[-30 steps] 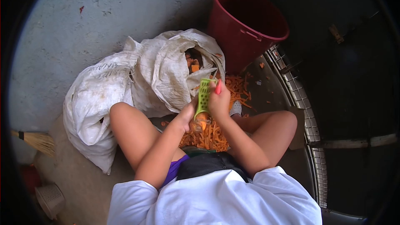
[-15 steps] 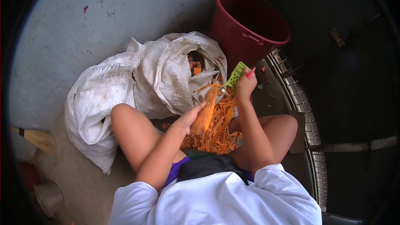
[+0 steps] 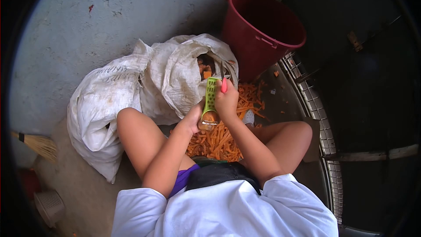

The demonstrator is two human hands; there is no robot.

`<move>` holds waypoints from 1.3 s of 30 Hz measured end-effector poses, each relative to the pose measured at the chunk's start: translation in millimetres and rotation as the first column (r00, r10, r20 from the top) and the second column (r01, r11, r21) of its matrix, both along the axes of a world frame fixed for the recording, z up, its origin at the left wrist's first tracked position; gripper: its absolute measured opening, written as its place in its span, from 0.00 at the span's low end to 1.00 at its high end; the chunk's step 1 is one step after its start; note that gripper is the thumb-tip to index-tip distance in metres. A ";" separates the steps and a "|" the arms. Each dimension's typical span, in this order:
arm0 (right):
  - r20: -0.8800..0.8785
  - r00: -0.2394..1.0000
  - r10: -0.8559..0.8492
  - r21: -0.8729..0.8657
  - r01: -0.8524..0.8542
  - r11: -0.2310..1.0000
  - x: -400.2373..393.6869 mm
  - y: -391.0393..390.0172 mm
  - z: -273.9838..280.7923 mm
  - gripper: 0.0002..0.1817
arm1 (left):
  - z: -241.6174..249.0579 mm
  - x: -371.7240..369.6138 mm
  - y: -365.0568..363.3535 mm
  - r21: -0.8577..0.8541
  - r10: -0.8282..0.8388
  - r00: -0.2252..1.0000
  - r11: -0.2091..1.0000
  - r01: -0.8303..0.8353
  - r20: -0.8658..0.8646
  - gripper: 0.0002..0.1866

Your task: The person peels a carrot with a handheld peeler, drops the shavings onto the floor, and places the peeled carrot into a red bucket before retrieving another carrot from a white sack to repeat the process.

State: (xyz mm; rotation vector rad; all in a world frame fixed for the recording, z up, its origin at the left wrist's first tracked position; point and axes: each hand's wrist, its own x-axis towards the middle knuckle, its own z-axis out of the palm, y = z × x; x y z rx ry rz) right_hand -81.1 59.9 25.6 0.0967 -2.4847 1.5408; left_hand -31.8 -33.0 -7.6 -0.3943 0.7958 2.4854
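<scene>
My left hand [image 3: 193, 116] is closed round an orange root vegetable [image 3: 210, 116], much of which is hidden by the tool and fingers. In my right hand [image 3: 226, 101] is a green peeler [image 3: 211, 94] with holes in its body, its blade end lying over the near end of the vegetable. Something pink and a thin dark blade also stick out of the right fist. Orange peelings [image 3: 217, 144] are heaped between my legs, below both hands.
Ahead, an open white sack [image 3: 175, 79] holds orange pieces, beside another white sack [image 3: 105, 101]. A dark red tub [image 3: 250, 39] stands behind. At left are a straw broom [image 3: 41, 146] and a perforated basket [image 3: 49, 206]. A metal grille [image 3: 322, 118] runs along the right.
My right hand and the peeler have moved left and toward me, onto the vegetable. The vegetable has shifted slightly nearer and its long peeled side no longer shows.
</scene>
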 end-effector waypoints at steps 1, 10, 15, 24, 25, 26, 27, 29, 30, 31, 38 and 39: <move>-0.027 1.000 0.009 -0.001 -0.009 1.000 -1.0 -1.8 -2.3 0.09 | 6.8 3.2 0.5 0.023 0.032 0.999 0.999 -0.032 0.001 0.21; 0.013 1.000 0.004 -0.304 0.000 0.953 7.3 8.3 11.8 0.11 | 5.2 6.4 2.0 0.079 0.054 0.990 0.995 -0.065 0.133 0.19; 0.122 0.992 0.019 -0.314 0.020 0.949 3.6 12.7 -4.3 0.11 | 5.3 7.6 7.1 0.050 0.023 0.994 0.998 -0.028 0.108 0.19; 0.235 0.972 -0.013 -0.331 0.092 0.939 1.0 16.3 -10.5 0.11 | 7.7 8.4 9.3 0.052 -0.022 0.989 0.999 0.014 0.147 0.19; 0.281 0.960 0.013 -0.310 0.078 0.948 2.4 16.0 -15.5 0.11 | 4.7 7.7 9.6 0.043 -0.015 0.989 0.999 0.009 0.149 0.19; 0.326 0.944 0.038 -0.289 0.062 0.955 4.0 15.3 -18.6 0.11 | 1.6 7.0 10.2 0.034 -0.009 0.989 0.999 0.004 0.150 0.19; 0.266 0.962 0.054 -0.287 0.025 0.958 6.3 12.9 -16.1 0.11 | -1.6 6.7 10.5 0.035 -0.005 0.988 0.999 0.000 0.152 0.19; 0.267 0.964 0.006 -0.258 0.065 0.964 3.5 15.5 -18.8 0.12 | -6.7 7.3 10.5 0.037 0.006 0.988 0.999 -0.012 0.156 0.20; 0.268 0.963 -0.015 -0.245 0.083 0.966 2.1 14.5 -17.3 0.12 | -4.9 8.9 9.2 0.032 -0.018 0.990 0.999 0.014 0.139 0.20; 0.207 0.978 -0.028 -0.261 0.083 0.962 1.2 13.0 -15.4 0.12 | -1.0 11.6 7.7 0.027 -0.043 0.991 0.999 0.040 0.123 0.20; 0.106 0.994 -0.031 -0.206 0.052 0.977 8.2 11.2 -9.3 0.12 | -5.5 7.1 11.4 0.102 0.002 0.997 0.995 -0.010 0.083 0.18; 0.101 0.994 -0.029 -0.210 0.050 0.976 9.7 10.2 -6.8 0.13 | -4.3 6.5 11.1 0.091 -0.003 0.996 0.996 -0.005 0.085 0.19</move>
